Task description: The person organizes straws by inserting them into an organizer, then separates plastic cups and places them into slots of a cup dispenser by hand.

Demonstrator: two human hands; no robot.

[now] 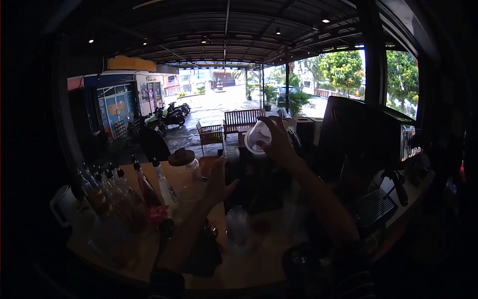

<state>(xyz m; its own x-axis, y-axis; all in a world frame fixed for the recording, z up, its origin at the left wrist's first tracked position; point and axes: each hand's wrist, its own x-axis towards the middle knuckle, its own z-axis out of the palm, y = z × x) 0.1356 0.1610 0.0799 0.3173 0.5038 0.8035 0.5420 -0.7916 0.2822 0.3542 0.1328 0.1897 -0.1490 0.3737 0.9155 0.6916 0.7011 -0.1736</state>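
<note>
My right hand (275, 135) is raised at the centre right, its fingers wrapped round a clear round container (258, 137) that is tilted. My left hand (219, 183) is held up over the counter, fingers apart, with nothing in it. Just behind its fingertips stands a clear ribbed glass or jar (231, 152). Left of that hand is a glass jar with a wooden lid (181, 157). Below and between my forearms a clear cup (237, 226) stands on the wooden counter (259, 259).
Several pump bottles (145, 187) line the counter's left side, near a red packet (158, 214) and a white jug (63, 204). At the right stands a dark coffee machine (366, 132) with a drip tray (374, 208). Wooden benches (244, 118) are outside.
</note>
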